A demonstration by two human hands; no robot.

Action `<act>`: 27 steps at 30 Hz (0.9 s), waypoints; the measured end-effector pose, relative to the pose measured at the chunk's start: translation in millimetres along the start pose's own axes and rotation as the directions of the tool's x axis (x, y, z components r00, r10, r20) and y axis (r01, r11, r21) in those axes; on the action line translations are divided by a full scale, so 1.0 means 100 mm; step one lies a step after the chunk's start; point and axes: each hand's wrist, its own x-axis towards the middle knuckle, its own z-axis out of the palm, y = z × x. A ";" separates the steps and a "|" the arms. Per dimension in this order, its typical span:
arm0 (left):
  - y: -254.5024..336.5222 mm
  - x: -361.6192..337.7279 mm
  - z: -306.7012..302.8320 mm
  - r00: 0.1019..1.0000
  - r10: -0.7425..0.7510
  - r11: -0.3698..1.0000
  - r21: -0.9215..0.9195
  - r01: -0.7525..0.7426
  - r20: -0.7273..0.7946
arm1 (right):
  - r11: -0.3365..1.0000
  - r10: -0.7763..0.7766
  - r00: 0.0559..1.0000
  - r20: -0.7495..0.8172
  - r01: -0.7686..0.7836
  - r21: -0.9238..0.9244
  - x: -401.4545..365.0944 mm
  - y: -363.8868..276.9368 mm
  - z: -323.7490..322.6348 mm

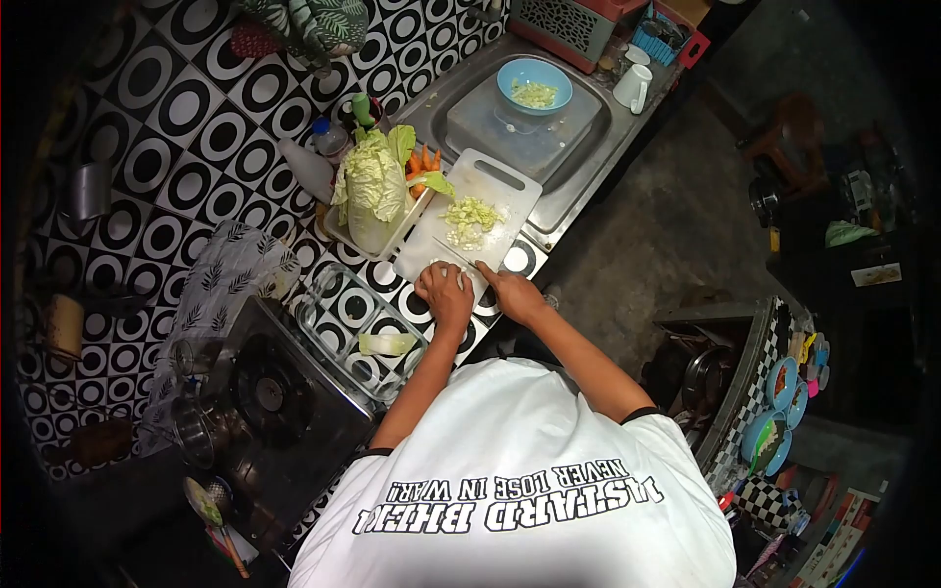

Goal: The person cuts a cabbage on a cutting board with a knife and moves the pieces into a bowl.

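A white cutting board point(505, 201) lies at the counter's edge, with a heap of chopped pale green cabbage point(471, 216) on it. At its near end, my left hand point(446, 294) rests with curled fingers pressing down on a white piece, mostly hidden beneath them. My right hand point(510, 294) is closed around the handle of a knife point(457, 252), whose thin blade lies across the board beside my left fingers. Left of the board, a whole cabbage point(372, 191) and orange carrots point(421, 167) sit in a white tray point(384, 247).
A blue bowl point(534, 86) with chopped pieces stands over the sink point(603, 122). A white mug point(633, 88) is farther right. Near my left forearm, a glass dish point(338, 363) holds a cabbage piece point(386, 344). The stove point(284, 421) is at lower left.
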 end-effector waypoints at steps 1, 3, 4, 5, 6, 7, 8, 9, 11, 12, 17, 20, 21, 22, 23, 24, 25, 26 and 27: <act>0.00 0.01 0.00 1.000 -0.003 1.000 -0.004 0.003 -0.002 | 1.000 0.021 1.000 0.010 -0.021 0.011 -0.04 -0.02 -0.02; -0.01 0.01 0.01 1.000 -0.002 1.000 0.000 0.002 0.001 | 0.999 0.042 0.999 0.026 -0.043 0.019 -0.14 -0.05 -0.03; -0.02 0.01 0.02 1.000 -0.010 1.000 -0.007 0.010 0.003 | 0.999 0.035 0.999 0.030 -0.036 0.035 -0.18 -0.06 -0.02; -0.02 0.01 0.03 1.000 -0.013 1.000 -0.009 0.013 0.003 | 0.998 0.029 0.999 0.034 -0.030 0.053 -0.23 -0.06 -0.01; -0.02 0.01 0.03 1.000 -0.018 1.000 -0.019 0.018 0.006 | 0.996 0.030 0.999 0.012 -0.031 0.082 -0.26 -0.07 0.02; -0.03 0.01 0.04 1.000 -0.023 0.999 -0.029 0.023 0.010 | 0.996 0.032 0.999 0.015 -0.033 0.082 -0.28 -0.07 0.04; -0.03 0.00 0.04 1.000 -0.026 0.999 -0.030 0.027 0.013 | 0.996 0.050 0.999 0.016 -0.051 0.072 -0.31 -0.07 0.06; -0.03 0.00 0.04 1.000 -0.022 0.999 -0.027 0.022 0.005 | 0.996 0.068 0.998 0.015 -0.068 0.062 -0.33 -0.08 0.07; -0.04 -0.01 0.03 1.000 -0.020 1.000 -0.023 0.020 -0.002 | 0.994 0.082 0.996 0.037 -0.084 0.070 -0.36 -0.09 0.08; -0.04 -0.01 0.02 1.000 -0.021 1.000 -0.016 0.021 0.004 | 0.992 0.095 0.994 0.055 -0.099 0.077 -0.37 -0.09 0.08; -0.04 0.00 -0.01 1.000 -0.014 1.000 -0.014 0.014 0.002 | 0.994 0.087 0.995 0.055 -0.091 0.067 -0.42 -0.07 0.13; -0.05 0.00 -0.03 1.000 -0.009 1.000 -0.011 0.009 0.015 | 0.994 0.085 0.996 0.036 -0.088 0.064 -0.43 -0.08 0.13; -0.06 0.01 -0.03 1.000 -0.002 1.000 -0.010 0.002 0.015 | 0.994 0.093 0.995 0.035 -0.095 0.056 -0.44 -0.09 0.12; -0.07 0.01 -0.03 1.000 0.006 1.000 -0.009 -0.006 0.014 | 0.994 0.094 0.995 0.033 -0.096 0.059 -0.45 -0.09 0.11; -0.07 0.02 -0.03 1.000 0.009 1.000 -0.007 -0.009 0.016 | 0.994 0.087 0.996 0.028 -0.089 0.062 -0.45 -0.10 0.10; -0.08 0.02 -0.03 1.000 0.010 1.000 -0.007 -0.010 0.023 | 0.995 0.080 0.997 0.023 -0.081 0.064 -0.46 -0.10 0.11; -0.08 0.03 -0.03 1.000 0.011 1.000 -0.007 -0.011 0.029 | 0.994 0.082 0.996 0.020 -0.084 0.067 -0.46 -0.09 0.13; -0.08 0.03 -0.02 0.999 0.016 1.000 -0.007 -0.016 0.031 | 0.994 0.088 0.996 0.036 -0.090 0.069 -0.45 -0.09 0.15; -0.08 0.04 -0.01 0.999 0.024 1.000 0.002 -0.024 0.023 | 0.993 0.093 0.994 0.052 -0.096 0.071 -0.45 -0.09 0.16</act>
